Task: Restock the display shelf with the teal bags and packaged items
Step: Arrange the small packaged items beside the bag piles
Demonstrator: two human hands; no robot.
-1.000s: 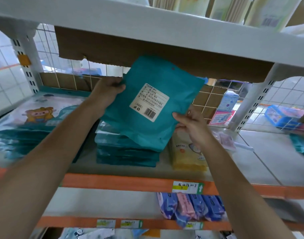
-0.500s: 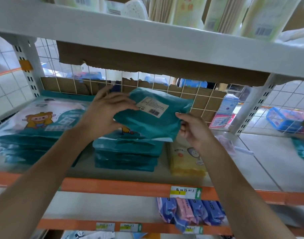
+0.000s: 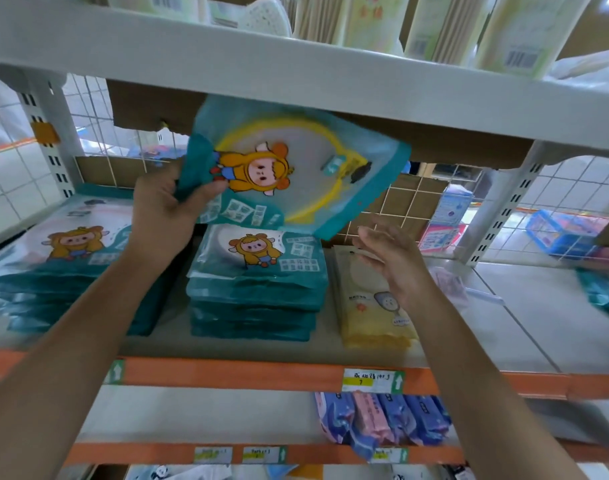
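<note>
My left hand grips the left edge of a teal bag and holds it up, tilted, cartoon side toward me, just under the upper shelf. Directly below it lies a stack of teal bags on the display shelf. A second, wider stack of teal bags fills the shelf's left end. My right hand hovers open below the held bag's right corner, fingers spread, touching nothing. It hangs over a yellow packaged item lying right of the middle stack.
The white upper shelf with tall pale packs hangs low over the bag. An orange shelf edge with a price label runs across the front. Blue and pink packs lie on the shelf below. Wire mesh backs the shelf.
The teal bag has been flipped from its label side to its cartoon side and lifted. My right hand has let go of it and dropped away; only the left hand holds it now.
</note>
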